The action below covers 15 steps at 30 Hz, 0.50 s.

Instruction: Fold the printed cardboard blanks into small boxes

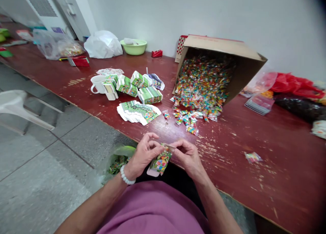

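Both my hands hold a small green printed carton [161, 160] over the near edge of the red table [267, 152]. My left hand [143, 156], with a white bead bracelet at the wrist, wraps its fingers round the carton's left side. My right hand [185, 153] pinches the carton's top flap from the right. A fanned stack of flat green cartons [139, 112] lies ahead on the table. Behind it stand several folded cartons [132, 85]. A tipped cardboard box [216, 67] spills small wrapped candies [193, 115] onto the table.
A white mug [98, 83] stands left of the folded cartons. A green basin [133, 46], white bag [103, 44] and red tape dispenser [157, 53] sit by the wall. Red and black bags [295, 88] lie far right. A white plastic chair [17, 106] is on the floor at left.
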Available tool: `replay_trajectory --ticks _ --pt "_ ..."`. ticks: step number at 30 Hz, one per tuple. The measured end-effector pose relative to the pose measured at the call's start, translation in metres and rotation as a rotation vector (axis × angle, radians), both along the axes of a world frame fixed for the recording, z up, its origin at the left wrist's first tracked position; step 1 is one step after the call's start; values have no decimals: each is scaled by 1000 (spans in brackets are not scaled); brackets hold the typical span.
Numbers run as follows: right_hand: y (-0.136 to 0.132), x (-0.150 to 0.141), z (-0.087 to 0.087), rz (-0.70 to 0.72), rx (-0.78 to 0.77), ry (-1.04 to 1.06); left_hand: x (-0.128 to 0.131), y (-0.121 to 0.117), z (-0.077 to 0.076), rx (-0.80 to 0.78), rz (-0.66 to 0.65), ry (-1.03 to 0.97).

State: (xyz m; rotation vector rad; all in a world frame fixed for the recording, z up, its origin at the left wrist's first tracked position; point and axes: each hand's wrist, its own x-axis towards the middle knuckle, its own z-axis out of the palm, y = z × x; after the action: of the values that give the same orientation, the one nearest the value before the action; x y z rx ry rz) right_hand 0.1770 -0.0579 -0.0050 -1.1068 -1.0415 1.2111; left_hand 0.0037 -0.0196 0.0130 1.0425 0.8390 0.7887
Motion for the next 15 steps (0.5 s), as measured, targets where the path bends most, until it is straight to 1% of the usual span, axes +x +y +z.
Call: replay_trajectory --ticks 2,4,5,6,7,9,11,15 --pt "-2 -1 0 -44 53 -98 1 -3 -2 -164 -107 -45" --pt "-3 -1 0 -18 99 -245 2 -5 -4 -304 -219 -73" --pt "-4 -1 0 10 128 -326 3 -6 -6 -354 -239 -81" --pt "-4 -1 1 34 155 -392 4 -6 -7 -385 -229 -87" --pt "-4 -2 2 50 169 -429 5 -6 -8 -396 -204 -85" --pt "-3 -2 3 63 133 -405 7 -6 -9 -373 -157 -52" --pt "0 -3 3 82 50 -299 8 -5 -9 -322 -139 -9" --pt "7 -5 2 137 -66 -100 9 -4 -10 -234 -166 41"
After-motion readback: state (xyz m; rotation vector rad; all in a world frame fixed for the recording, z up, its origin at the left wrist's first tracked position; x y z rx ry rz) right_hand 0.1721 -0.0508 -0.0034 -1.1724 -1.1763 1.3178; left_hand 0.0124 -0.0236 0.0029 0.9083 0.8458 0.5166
